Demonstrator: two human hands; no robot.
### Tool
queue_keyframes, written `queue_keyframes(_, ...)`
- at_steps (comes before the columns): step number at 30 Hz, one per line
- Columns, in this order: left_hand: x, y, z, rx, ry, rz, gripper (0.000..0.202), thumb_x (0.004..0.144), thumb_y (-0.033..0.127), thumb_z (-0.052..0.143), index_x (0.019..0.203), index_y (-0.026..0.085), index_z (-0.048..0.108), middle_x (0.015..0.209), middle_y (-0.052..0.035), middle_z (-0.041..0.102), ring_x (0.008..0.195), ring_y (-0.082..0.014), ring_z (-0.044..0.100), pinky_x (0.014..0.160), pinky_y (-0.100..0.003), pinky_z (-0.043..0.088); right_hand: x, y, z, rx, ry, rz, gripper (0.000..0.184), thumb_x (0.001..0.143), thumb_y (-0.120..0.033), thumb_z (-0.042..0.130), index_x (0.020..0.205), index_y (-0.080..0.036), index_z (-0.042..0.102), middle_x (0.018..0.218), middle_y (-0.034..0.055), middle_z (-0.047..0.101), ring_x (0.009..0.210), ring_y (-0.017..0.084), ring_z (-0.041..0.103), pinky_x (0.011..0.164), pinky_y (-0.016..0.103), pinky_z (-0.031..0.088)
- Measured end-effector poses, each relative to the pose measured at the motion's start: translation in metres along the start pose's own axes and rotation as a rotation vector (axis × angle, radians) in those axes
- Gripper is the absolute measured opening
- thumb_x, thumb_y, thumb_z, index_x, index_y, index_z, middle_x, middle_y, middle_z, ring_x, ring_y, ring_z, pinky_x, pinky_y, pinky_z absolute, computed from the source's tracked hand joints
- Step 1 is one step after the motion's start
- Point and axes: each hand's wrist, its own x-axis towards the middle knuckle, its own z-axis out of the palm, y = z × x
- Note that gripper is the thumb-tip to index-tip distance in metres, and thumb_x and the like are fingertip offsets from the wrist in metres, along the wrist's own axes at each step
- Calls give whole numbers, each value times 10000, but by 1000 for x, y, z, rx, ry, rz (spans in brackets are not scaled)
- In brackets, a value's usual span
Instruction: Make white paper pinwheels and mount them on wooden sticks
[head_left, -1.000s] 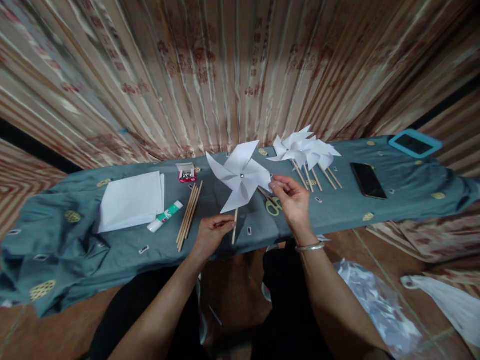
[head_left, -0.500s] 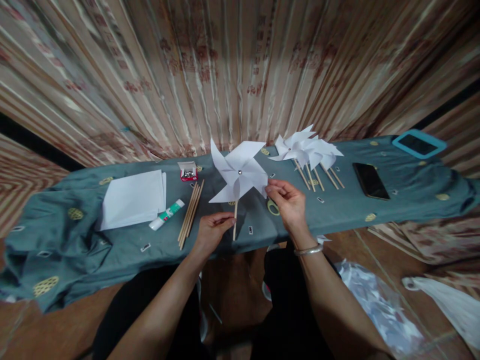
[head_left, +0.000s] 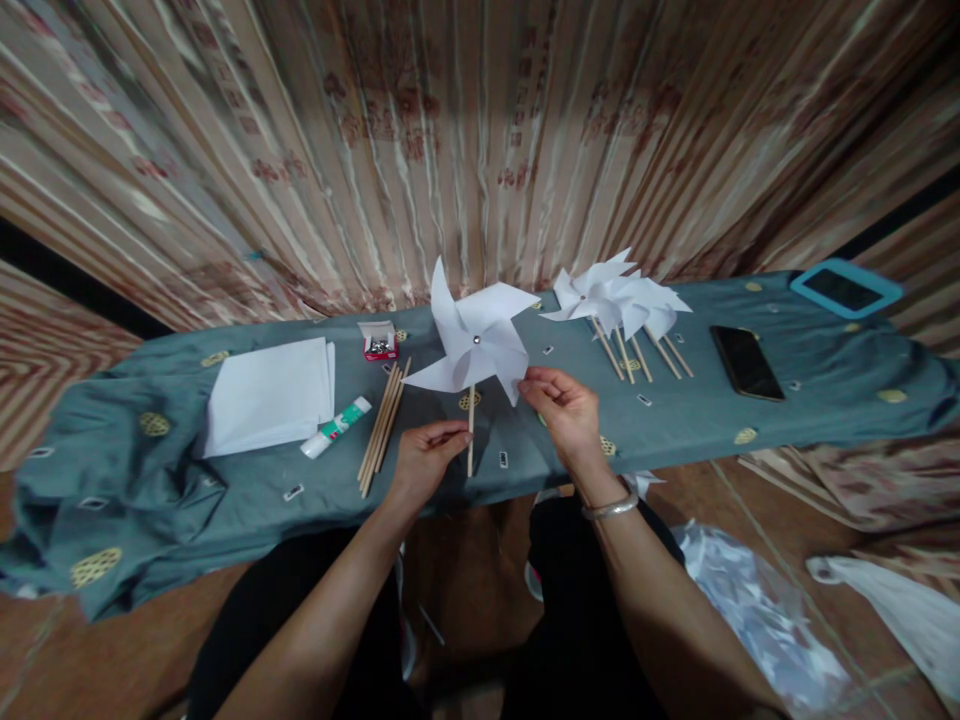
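A white paper pinwheel (head_left: 491, 330) on a wooden stick stands upright over the middle of the table, a metal pin at its centre. My left hand (head_left: 429, 456) is closed, pinching the stick between thumb and fingers. At the lower right blade, my right hand (head_left: 564, 412) has thumb and fingers together on the paper edge. Left of the pinwheel lie several loose wooden sticks (head_left: 384, 425), and behind them a small red box (head_left: 379, 343) of metal pins. Several other pinwheels (head_left: 611, 292) lie overlapped at the back right.
Stacked white paper (head_left: 266, 395) and a glue stick (head_left: 336, 428) lie on the left of the cloth-covered table (head_left: 675, 430). A black phone (head_left: 746, 362) and a blue-framed tablet (head_left: 846, 288) are at the right. A clear bag of paper pieces (head_left: 757, 610) sits on the floor.
The pinwheel's blades have turned clockwise a little. My right hand has moved slightly left and down with the blade; my left hand keeps its hold on the stick.
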Motion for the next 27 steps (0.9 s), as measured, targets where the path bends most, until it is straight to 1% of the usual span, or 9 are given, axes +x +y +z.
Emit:
queue_keyframes(4, 0, 1, 1, -11, 7, 0, 248, 497, 333, 820, 699, 198, 771, 725, -35, 758, 693, -177, 677, 754, -304, 534, -4, 0, 5, 39, -28, 31, 378, 502, -442, 854, 770, -216, 713, 677, -13, 714, 647, 145, 643, 699, 311, 537)
queue_keyframes(9, 0, -1, 1, -10, 14, 3, 268, 500, 338, 822, 717, 188, 773, 733, -42, 758, 698, -182, 678, 748, -307, 535, -8, 1, 11, 77, -72, 52, 334, 522, -397, 855, 769, -217, 720, 711, -6, 731, 667, 143, 651, 727, 310, 551)
queue_keyframes(14, 1, -2, 0, -18, 10, 9, 268, 510, 327, 815, 731, 181, 774, 727, -37, 757, 682, -170, 672, 738, -299, 535, -11, 3, 16, 96, -90, 73, 329, 510, -346, 874, 760, -207, 713, 691, -14, 731, 639, 131, 644, 674, 281, 542)
queue_keyframes(17, 2, -3, 0, -21, 5, 13, 269, 511, 329, 812, 733, 182, 775, 734, -38, 757, 688, -173, 673, 744, -304, 536, -13, 4, 18, 102, -111, 85, 327, 520, -360, 870, 759, -205, 710, 679, -19, 725, 621, 124, 637, 657, 275, 538)
queue_keyframes(21, 3, -5, 0, -21, 0, 26, 261, 518, 328, 807, 734, 184, 775, 742, -39, 759, 699, -178, 676, 749, -309, 539, -16, 5, 20, 94, -146, 82, 328, 539, -389, 860, 765, -206, 706, 664, -23, 709, 621, 128, 634, 674, 286, 536)
queue_keyframes(27, 2, -6, 0, -24, -12, 23, 248, 525, 324, 801, 730, 188, 774, 739, -33, 759, 692, -172, 677, 738, -297, 541, -19, 5, 23, 66, -189, 83, 285, 566, -377, 848, 729, -200, 694, 662, -24, 694, 607, 113, 601, 635, 257, 494)
